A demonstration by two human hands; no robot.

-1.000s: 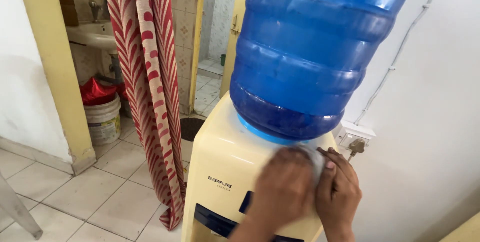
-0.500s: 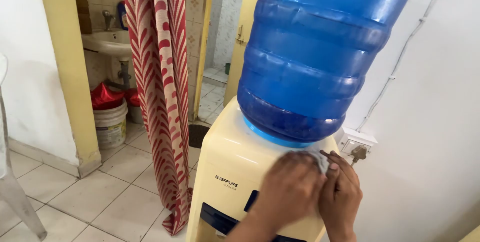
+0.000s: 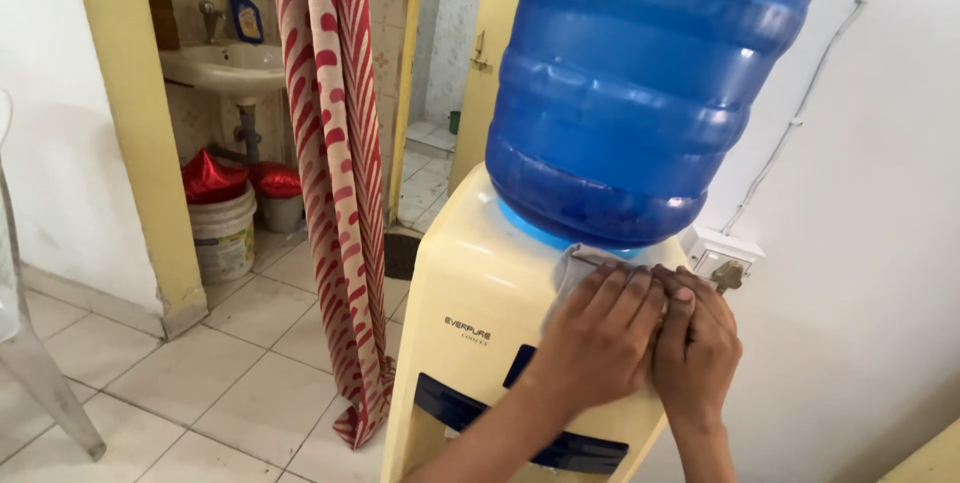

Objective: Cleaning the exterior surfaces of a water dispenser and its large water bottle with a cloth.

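In the head view, both hands press a pale grey cloth (image 3: 572, 268) flat on the sloping top of a cream water dispenser (image 3: 480, 293), just near of the rim where the big blue water bottle (image 3: 640, 93) sits upside down. The left hand (image 3: 598, 335) lies palm-down with its fingers spread only a little, pinning the cloth; the right hand (image 3: 697, 348) sits touching it on the right, fingers close together and laid over the cloth's right part, most of which is hidden. The cloth looks thin, soft and light, likely to bunch or slide on the smooth plastic, so flat palm pressure or a pinch at the exposed far-left corner suits it. A red patterned curtain (image 3: 340, 173) hangs to the left.
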